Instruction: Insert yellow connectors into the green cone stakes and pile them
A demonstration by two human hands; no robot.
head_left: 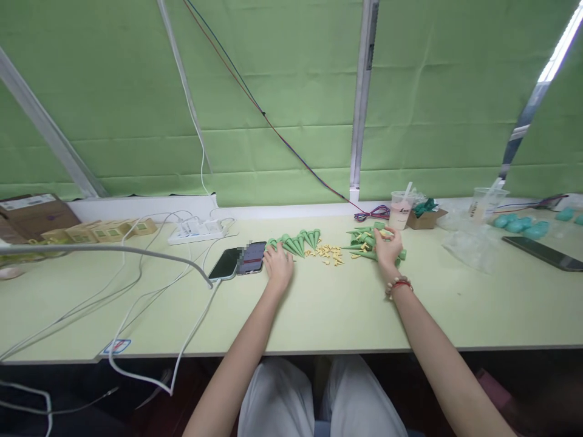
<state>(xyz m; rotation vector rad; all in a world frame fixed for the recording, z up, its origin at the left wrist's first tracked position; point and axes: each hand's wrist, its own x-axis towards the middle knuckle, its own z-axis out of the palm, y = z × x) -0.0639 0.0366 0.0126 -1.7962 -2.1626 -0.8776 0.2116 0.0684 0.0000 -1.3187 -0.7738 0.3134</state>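
Observation:
Small green cones lie side by side in a row on the pale table. My left hand rests at the row's left end, fingers stretched out and touching the cones there. Small yellow pieces are scattered just right of the row. Farther right is a loose pile of green cones mixed with more yellow pieces. Over this pile, my right hand is closed, its thumb and fingers pinching what looks like a green cone; the fingers partly hide it. A beaded bracelet circles the right wrist.
Two phones lie left of my left hand, near a white power strip and trailing cables. Yellow boxes stand farther left. Behind my right hand are a drink cup and a small carton; plastic bags and another phone lie right.

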